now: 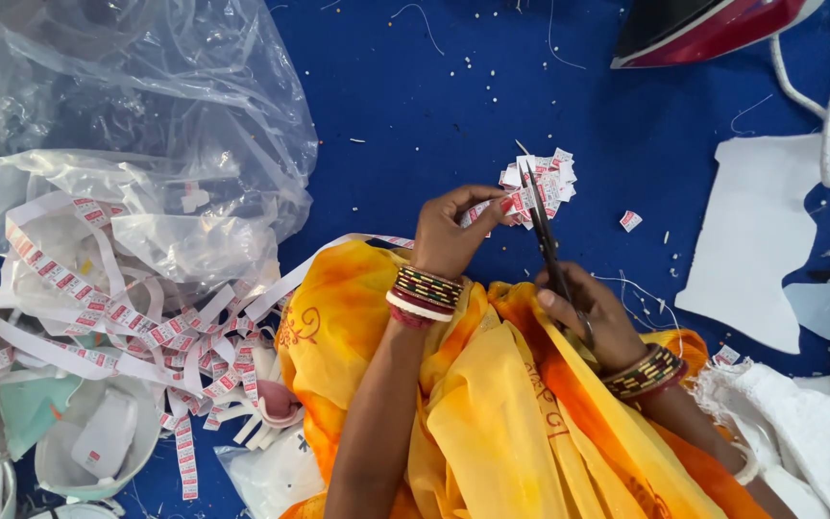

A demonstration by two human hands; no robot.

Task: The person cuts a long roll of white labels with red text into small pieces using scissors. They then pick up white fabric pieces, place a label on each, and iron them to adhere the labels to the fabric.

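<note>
While your left hand (449, 235) pinched the end of a white label strip (300, 274) between thumb and fingertips, your right hand (593, 317) was closed around the handles of a pair of scissors (542, 231), whose blades pointed away from you and stood slightly parted at the strip's end. Just beyond both hands, touching the blade tips, lay a small heap of cut labels (542, 178) on the blue cloth surface (434, 96) (one stray label (630, 221) sat a little to the right of it). From your left fingers the strip ran back across your orange-yellow garment (492, 404) to a tangled mass of label tape (127, 317) well to the left of your left hand, beside crumpled clear plastic bags (146, 106). Far beyond your right hand stood a red iron (713, 29), and a white fabric piece (766, 231) lay to that hand's right.
</note>
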